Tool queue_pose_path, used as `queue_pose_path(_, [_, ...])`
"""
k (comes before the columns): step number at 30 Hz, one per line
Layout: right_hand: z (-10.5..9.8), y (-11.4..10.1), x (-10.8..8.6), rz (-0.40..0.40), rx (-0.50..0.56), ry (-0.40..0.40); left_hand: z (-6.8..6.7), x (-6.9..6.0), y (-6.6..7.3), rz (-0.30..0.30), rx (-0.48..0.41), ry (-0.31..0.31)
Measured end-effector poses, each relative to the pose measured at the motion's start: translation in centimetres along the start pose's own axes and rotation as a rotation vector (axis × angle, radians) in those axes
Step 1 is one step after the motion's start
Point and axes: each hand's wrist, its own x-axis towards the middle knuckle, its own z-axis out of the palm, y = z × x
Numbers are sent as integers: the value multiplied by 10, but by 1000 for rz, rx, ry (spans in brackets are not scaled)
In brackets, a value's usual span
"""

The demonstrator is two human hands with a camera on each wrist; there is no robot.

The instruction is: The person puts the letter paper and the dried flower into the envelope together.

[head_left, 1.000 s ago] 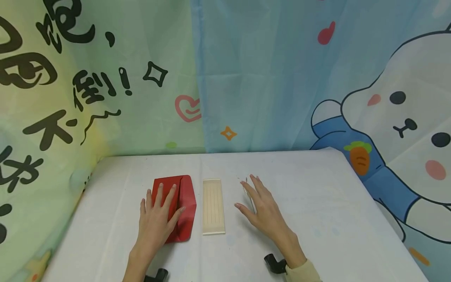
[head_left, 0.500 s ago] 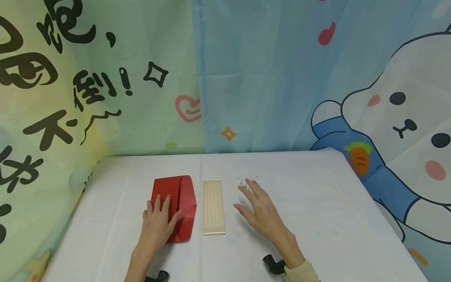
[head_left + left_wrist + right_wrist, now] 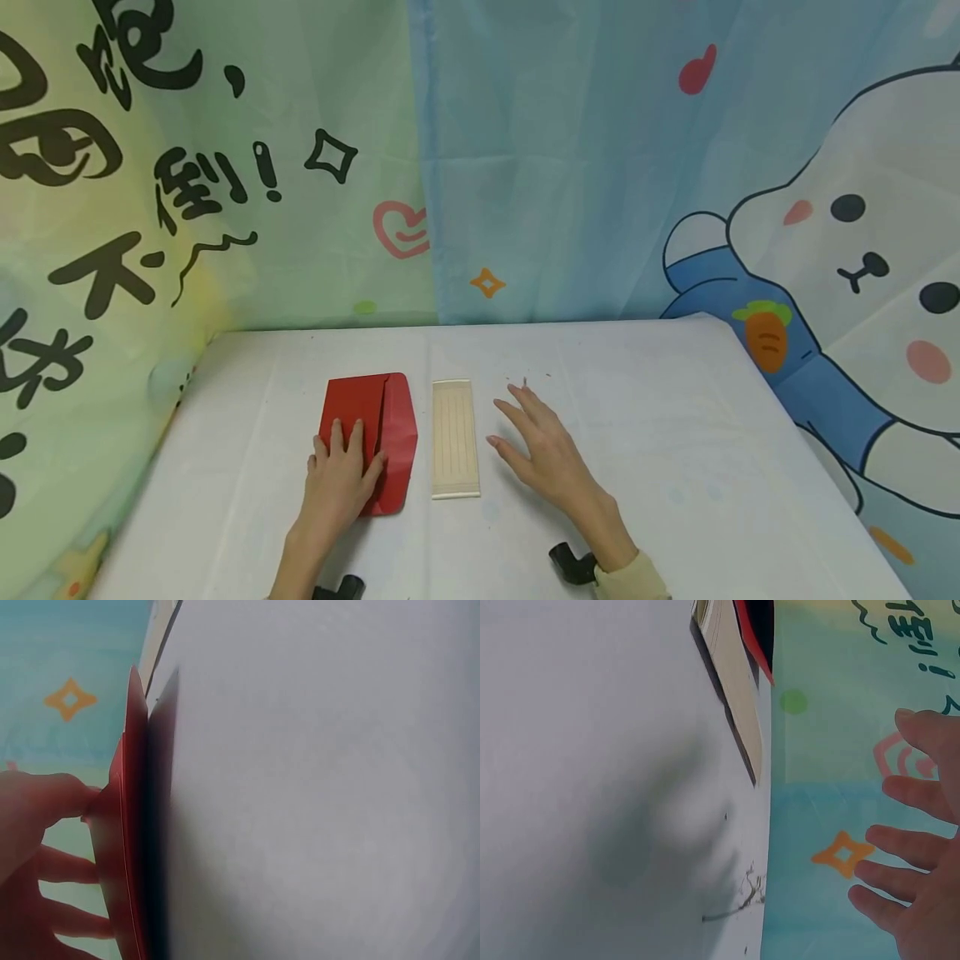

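A red envelope (image 3: 352,400) lies on the white table with its flap (image 3: 400,450) spread out to the right. My left hand (image 3: 337,479) rests on its lower part, fingers extended; the left wrist view shows the thumb (image 3: 64,796) and fingertips touching the red paper (image 3: 112,855). To the right of the envelope is a cream rectangular strip with lengthwise lines (image 3: 454,437). My right hand (image 3: 551,458) hovers above the table, fingers spread, holding nothing. Below it lies a thin dry twig (image 3: 739,906), mostly hidden by the hand in the head view.
Small dark crumbs lie around the twig on the white tablecloth (image 3: 675,417). A printed cloth curtain (image 3: 562,167) hangs behind the table's far edge. Black wrist mounts (image 3: 573,562) show by both wrists.
My left hand has slid down the envelope toward me. My right hand has shifted slightly left and toward me, still spread. The envelope and strip stay put.
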Motion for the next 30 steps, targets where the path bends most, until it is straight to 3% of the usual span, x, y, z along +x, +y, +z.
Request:
queue_pose_path(8, [8,-15,11,-45,7,-67,-5,0,1,-34,27,-20])
queue_pose_path(19, [20,-28,20,-28,29,-189,-6,2,2,-16,30,-18])
queue_pose_path(30, [41,-49,43,-32,77,-406,-5,3,0,-22,37,27])
